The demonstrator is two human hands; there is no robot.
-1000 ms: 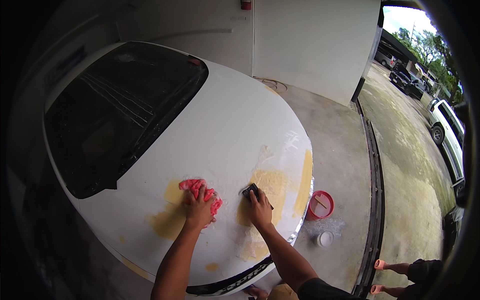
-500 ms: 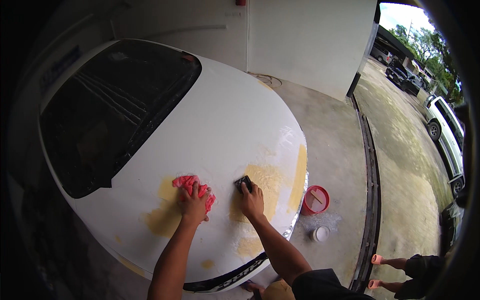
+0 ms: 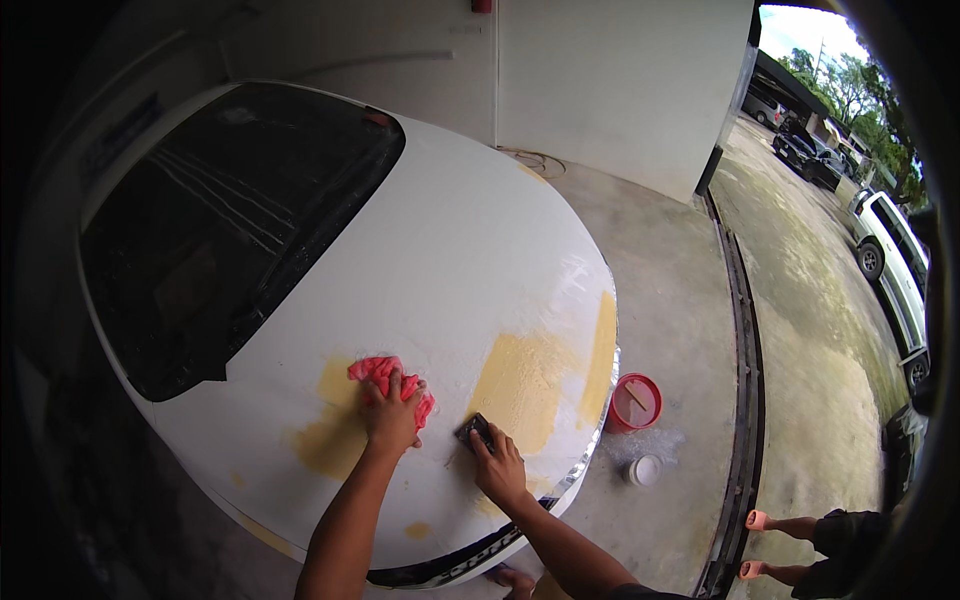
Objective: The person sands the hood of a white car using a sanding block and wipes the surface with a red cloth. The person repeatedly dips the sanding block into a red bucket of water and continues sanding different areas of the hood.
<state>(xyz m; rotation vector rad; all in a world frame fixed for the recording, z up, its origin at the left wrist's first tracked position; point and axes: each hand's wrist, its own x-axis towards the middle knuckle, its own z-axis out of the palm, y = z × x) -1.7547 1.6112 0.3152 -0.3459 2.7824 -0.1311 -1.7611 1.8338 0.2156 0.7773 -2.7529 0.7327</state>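
Note:
A white car hood (image 3: pixel 440 240) spreads out before me, with yellow filler patches and wet streaks on it. My left hand (image 3: pixel 393 418) presses a bunched red cloth (image 3: pixel 376 368) onto the hood, its fingers curled over the fabric. That cloth covers part of the left yellow patch (image 3: pixel 325 445). In my right hand (image 3: pixel 500 470) is a small black rectangular block, seemingly a sanding block (image 3: pixel 474 430), held flat against the hood. It sits at the lower left edge of the larger yellow patch (image 3: pixel 522 380). The block's underside is hidden.
Right of the car stand a red bucket (image 3: pixel 650 412) with a stick in it and a small white tub (image 3: pixel 645 470), beside clear plastic sheeting. A dark floor track (image 3: pixel 745 390) runs past them. At the lower right another person's legs (image 3: pixel 790 527) show. Parked vehicles stand outside.
My right hand has slid the black block toward me, from the upper left of the larger yellow patch to its lower left edge. My left hand and the cloth have barely shifted.

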